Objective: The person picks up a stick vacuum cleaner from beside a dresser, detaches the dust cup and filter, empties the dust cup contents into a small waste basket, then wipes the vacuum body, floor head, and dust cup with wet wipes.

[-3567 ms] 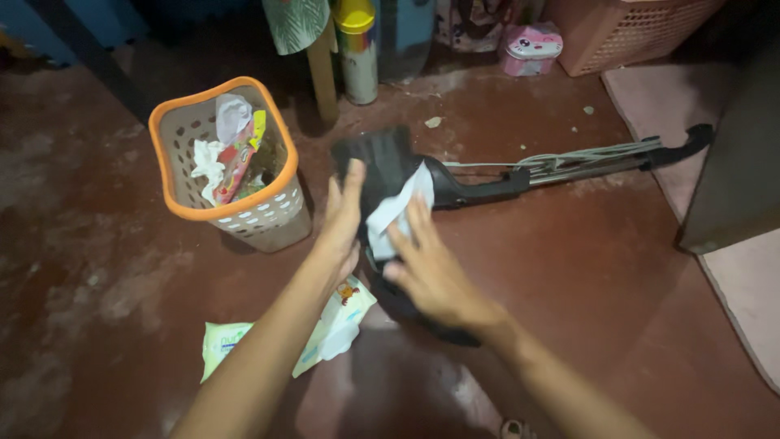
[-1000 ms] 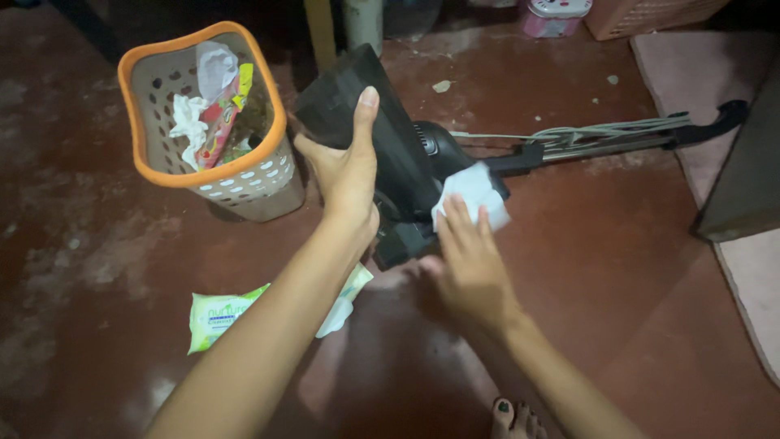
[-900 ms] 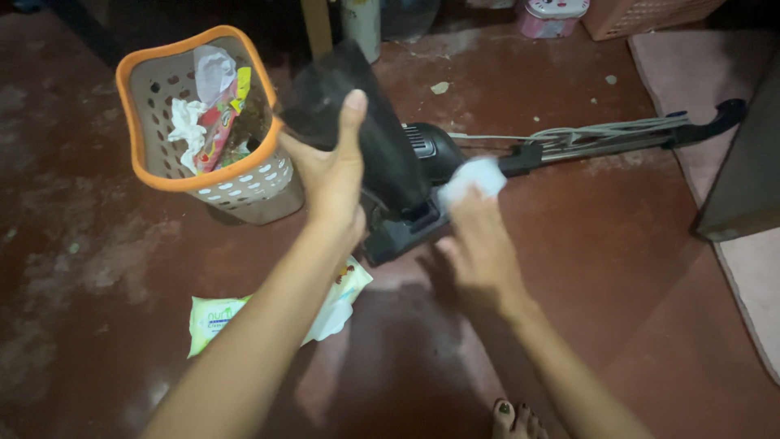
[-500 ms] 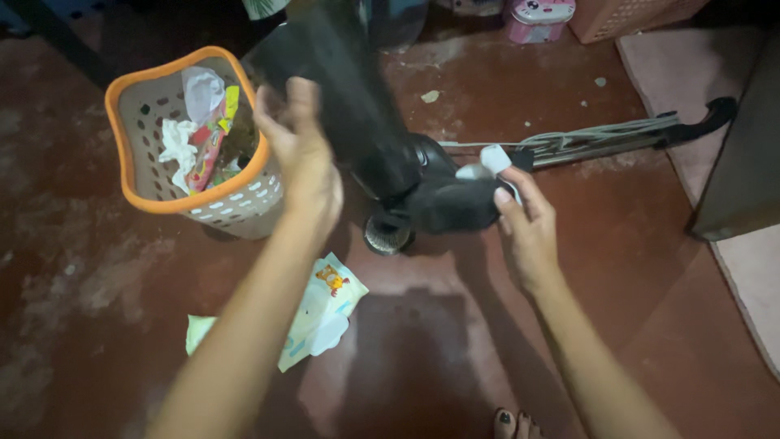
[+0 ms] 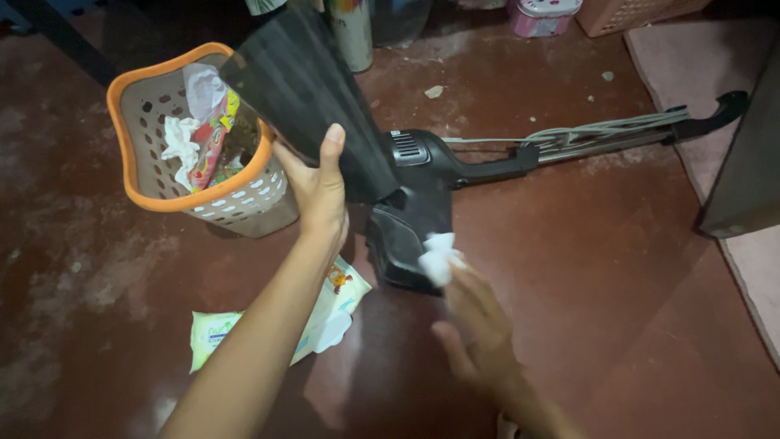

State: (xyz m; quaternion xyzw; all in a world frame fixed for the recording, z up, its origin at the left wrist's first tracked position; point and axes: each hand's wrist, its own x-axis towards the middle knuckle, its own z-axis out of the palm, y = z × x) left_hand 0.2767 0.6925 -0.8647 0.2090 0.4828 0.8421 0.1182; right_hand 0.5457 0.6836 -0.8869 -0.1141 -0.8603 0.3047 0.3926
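Low over a dark red floor (image 5: pixel 634 268), lying flat: black stick vacuum cleaner (image 5: pixel 422 175), handle end (image 5: pixel 727 104) stretched toward the right beside a pale mat (image 5: pixel 699 65) and a dark furniture edge (image 5: pixel 743 179). Grey cord (image 5: pixel 601 130) looped along the shaft. Lifted off the body and tilted up: dark ribbed dust container (image 5: pixel 305 89), gripped at its lower edge by left hand (image 5: pixel 321 191), thumb up across the ribbed face, fingers wrapped behind and out of sight. Upper end of that container cut off by the top edge. Below, right hand (image 5: pixel 479 333), blurred, fingers half open, fingertips pressing a white wipe (image 5: pixel 437 256) against the vacuum's black lower housing (image 5: pixel 402 244); exact grip on the wipe hard to make out through the blur. Just left of the container, touching or nearly so: perforated basket with orange rim (image 5: pixel 130 154), holding crumpled white tissue (image 5: pixel 180 142) and a red and yellow wrapper (image 5: pixel 213 138), bottom of its contents hidden. Partly covered by the left forearm: green and white wet-wipe pack (image 5: pixel 219 337), flap open. At the top edge, only partly visible: spray can (image 5: pixel 351 28), pink tin (image 5: pixel 540 15), pink crate (image 5: pixel 642 10). Small bits of debris (image 5: pixel 435 91) near the vacuum.
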